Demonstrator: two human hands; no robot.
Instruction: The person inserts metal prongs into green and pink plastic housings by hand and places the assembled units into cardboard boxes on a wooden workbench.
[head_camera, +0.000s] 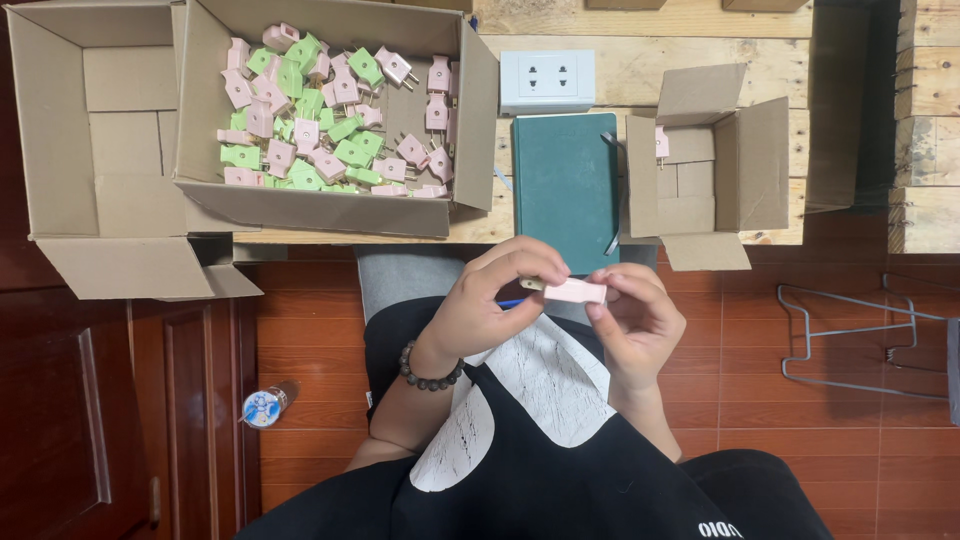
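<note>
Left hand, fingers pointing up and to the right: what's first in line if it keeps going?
The left hand already touches the pink plug; beyond that, probably the green notebook on the wooden table, though depth is unclear.

Fingers of the left hand (487, 300) are covering the near end of the pink plug (573, 291), and a blue object (511, 303) is showing only as a sliver beside that plug. Beyond the plug, the large empty box (95, 150) is running off the left edge.
</note>
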